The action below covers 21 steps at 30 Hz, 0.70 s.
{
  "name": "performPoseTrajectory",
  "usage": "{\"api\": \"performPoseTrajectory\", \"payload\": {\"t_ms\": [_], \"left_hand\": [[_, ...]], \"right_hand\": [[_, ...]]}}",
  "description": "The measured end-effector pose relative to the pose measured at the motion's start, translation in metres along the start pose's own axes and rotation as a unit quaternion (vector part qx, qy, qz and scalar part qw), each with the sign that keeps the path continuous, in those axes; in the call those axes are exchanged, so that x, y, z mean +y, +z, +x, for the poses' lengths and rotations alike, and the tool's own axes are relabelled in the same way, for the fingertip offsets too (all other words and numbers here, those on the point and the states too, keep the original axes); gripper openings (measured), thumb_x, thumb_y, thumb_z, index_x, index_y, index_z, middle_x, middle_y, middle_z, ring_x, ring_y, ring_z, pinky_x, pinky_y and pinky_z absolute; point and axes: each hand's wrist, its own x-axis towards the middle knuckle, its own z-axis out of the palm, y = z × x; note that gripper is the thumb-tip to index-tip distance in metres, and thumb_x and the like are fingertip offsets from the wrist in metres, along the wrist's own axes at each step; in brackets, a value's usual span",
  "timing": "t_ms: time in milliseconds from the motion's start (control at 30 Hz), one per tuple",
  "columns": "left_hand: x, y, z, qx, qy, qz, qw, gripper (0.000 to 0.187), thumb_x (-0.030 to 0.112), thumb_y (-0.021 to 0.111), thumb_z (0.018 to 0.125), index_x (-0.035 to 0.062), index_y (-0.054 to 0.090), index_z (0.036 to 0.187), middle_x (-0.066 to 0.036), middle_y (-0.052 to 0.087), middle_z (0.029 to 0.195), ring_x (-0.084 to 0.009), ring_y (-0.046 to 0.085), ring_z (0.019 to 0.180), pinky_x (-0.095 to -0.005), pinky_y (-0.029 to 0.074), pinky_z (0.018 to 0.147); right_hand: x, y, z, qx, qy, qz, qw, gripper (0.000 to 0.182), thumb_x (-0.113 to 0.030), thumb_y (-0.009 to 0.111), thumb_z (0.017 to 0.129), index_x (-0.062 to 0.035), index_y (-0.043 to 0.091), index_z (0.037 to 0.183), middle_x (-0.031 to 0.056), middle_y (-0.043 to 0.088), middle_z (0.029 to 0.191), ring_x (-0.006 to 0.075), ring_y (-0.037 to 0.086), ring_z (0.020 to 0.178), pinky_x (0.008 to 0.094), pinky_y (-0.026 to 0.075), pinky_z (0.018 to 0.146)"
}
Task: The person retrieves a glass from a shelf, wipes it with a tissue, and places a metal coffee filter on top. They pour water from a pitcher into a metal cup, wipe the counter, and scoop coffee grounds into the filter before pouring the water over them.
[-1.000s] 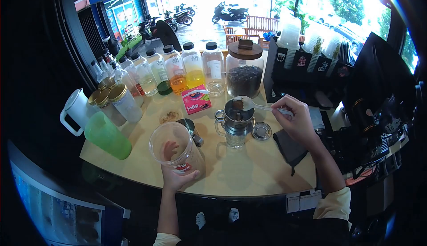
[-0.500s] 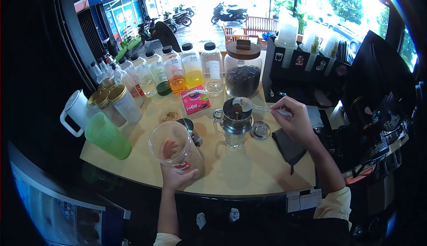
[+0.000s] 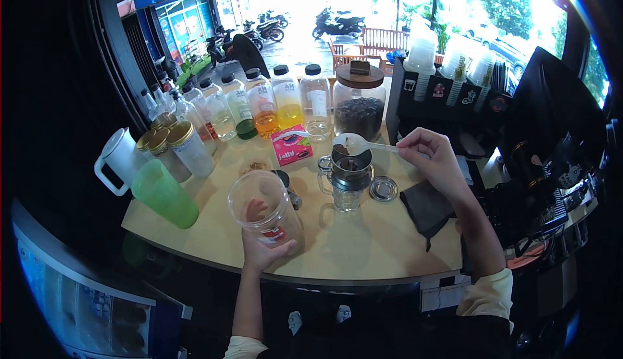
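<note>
My left hand (image 3: 265, 252) is wrapped around a clear plastic jar (image 3: 254, 193) with a red label, its open mouth tipped toward me. Between the fingers of my right hand (image 3: 433, 159) is the handle of a white spoon (image 3: 384, 147). The spoon's bowl is over the mouth of a metal coffee drip filter (image 3: 351, 174), with some brown powder on it. Dark grounds show inside the filter. Below it, a glass mug (image 3: 346, 200) supports the filter. A round metal lid (image 3: 383, 189) lies right of the mug, beside a dark cloth (image 3: 425, 211).
A pink box (image 3: 292, 148) stands behind the jar. Bottles (image 3: 265, 106) with black caps and a large wooden-lidded jar (image 3: 359, 109) line the back. A green cup (image 3: 165, 193), gold-lidded jars (image 3: 190, 150) and a white pitcher (image 3: 120, 161) are left. A cup rack (image 3: 448, 89) is right.
The spoon's bowl has tilted and most of its brown powder has dropped into the filter. My right hand has turned slightly. The whole view has shifted a little; my left hand still holds the jar.
</note>
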Motion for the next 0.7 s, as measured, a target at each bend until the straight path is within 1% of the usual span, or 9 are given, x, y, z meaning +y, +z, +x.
{"api": "performPoseTrajectory", "payload": {"t_ms": [233, 300, 367, 433, 500, 533, 567, 667, 700], "left_hand": [[0.008, 0.002, -0.003, 0.02, 0.005, 0.021, 1.0, 0.104, 0.013, 0.086, 0.052, 0.0017, 0.021, 0.133, -0.015, 0.037, 0.129, -0.0254, 0.041, 0.12, -0.0373, 0.038, 0.101], [0.001, 0.0, -0.004, 0.002, -0.004, -0.002, 1.0, 0.107, 0.013, 0.087, 0.053, 0.0053, 0.018, 0.136, -0.014, 0.035, 0.131, -0.0261, 0.039, 0.123, -0.0398, 0.035, 0.104], [0.003, -0.003, -0.004, -0.005, -0.001, -0.006, 1.0, 0.107, 0.012, 0.087, 0.054, 0.004, 0.017, 0.135, -0.014, 0.035, 0.13, -0.0262, 0.039, 0.123, -0.0396, 0.035, 0.104], [0.006, -0.01, -0.003, -0.03, 0.029, 0.022, 0.999, 0.103, 0.019, 0.087, 0.054, 0.0019, 0.02, 0.13, -0.016, 0.037, 0.128, -0.0266, 0.041, 0.122, -0.0378, 0.035, 0.104], [0.01, -0.021, -0.003, -0.043, 0.036, 0.038, 0.998, 0.104, 0.02, 0.087, 0.055, 0.0022, 0.018, 0.131, -0.017, 0.036, 0.128, -0.0271, 0.04, 0.123, -0.0385, 0.035, 0.104], [0.013, -0.026, -0.003, -0.049, 0.026, 0.02, 0.998, 0.104, 0.019, 0.087, 0.056, 0.0022, 0.017, 0.131, -0.018, 0.035, 0.128, -0.0276, 0.039, 0.123, -0.0389, 0.036, 0.104], [0.016, -0.031, -0.003, -0.055, 0.015, 0.002, 0.998, 0.104, 0.019, 0.087, 0.056, 0.0023, 0.017, 0.132, -0.019, 0.034, 0.128, -0.0281, 0.039, 0.124, -0.0393, 0.036, 0.104], [0.028, -0.049, -0.001, -0.062, 0.029, 0.014, 0.998, 0.104, 0.019, 0.086, 0.057, 0.0017, 0.015, 0.132, -0.02, 0.032, 0.128, -0.0289, 0.038, 0.124, -0.0396, 0.036, 0.103], [0.025, -0.055, -0.001, -0.06, 0.028, 0.015, 0.998, 0.104, 0.019, 0.086, 0.057, 0.0017, 0.015, 0.132, -0.02, 0.032, 0.128, -0.0289, 0.038, 0.124, -0.0396, 0.036, 0.103]], "right_hand": [[-0.048, 0.036, 0.007, -0.066, -0.024, 0.056, 0.996, 0.008, -0.005, 0.063, 0.082, 0.001, 0.063, 0.088, 0.0036, 0.063, 0.084, 0.0075, 0.058, 0.082, 0.0244, 0.047, 0.08], [-0.063, 0.05, 0.008, -0.079, -0.037, 0.054, 0.995, 0.009, -0.005, 0.064, 0.081, 0.0015, 0.063, 0.087, 0.0038, 0.063, 0.084, 0.0075, 0.058, 0.082, 0.0249, 0.047, 0.079], [-0.075, 0.065, 0.01, -0.114, -0.036, 0.011, 0.993, 0.01, -0.006, 0.064, 0.081, 0.0024, 0.064, 0.086, 0.0042, 0.063, 0.083, 0.0079, 0.058, 0.082, 0.0255, 0.048, 0.079], [-0.084, 0.081, 0.014, -0.128, -0.055, 0.006, 0.99, 0.011, -0.005, 0.064, 0.079, 0.004, 0.064, 0.086, 0.0058, 0.064, 0.082, 0.0093, 0.059, 0.081, 0.0255, 0.048, 0.079], [-0.095, 0.096, 0.017, -0.182, -0.077, -0.051, 0.979, 0.012, -0.005, 0.064, 0.078, 0.0042, 0.064, 0.086, 0.007, 0.064, 0.079, 0.0103, 0.06, 0.077, 0.0261, 0.048, 0.077], [-0.1, 0.104, 0.019, -0.19, -0.1, -0.089, 0.973, 0.014, -0.005, 0.063, 0.076, 0.0039, 0.064, 0.086, 0.0107, 0.064, 0.076, 0.0151, 0.062, 0.073, 0.0287, 0.049, 0.073], [-0.109, 0.112, 0.02, -0.191, -0.102, -0.088, 0.972, 0.014, -0.005, 0.063, 0.076, 0.0039, 0.064, 0.086, 0.0107, 0.064, 0.076, 0.0151, 0.062, 0.073, 0.0287, 0.049, 0.073], [-0.125, 0.14, 0.023, -0.236, -0.157, -0.202, 0.938, 0.014, -0.006, 0.058, 0.074, 0.0035, 0.063, 0.083, 0.0173, 0.065, 0.079, 0.0286, 0.063, 0.075, 0.035, 0.05, 0.073], [-0.126, 0.149, 0.025, -0.238, -0.158, -0.201, 0.937, 0.014, -0.006, 0.058, 0.074, 0.0035, 0.063, 0.083, 0.0173, 0.065, 0.079, 0.0286, 0.063, 0.075, 0.035, 0.05, 0.073]]}}
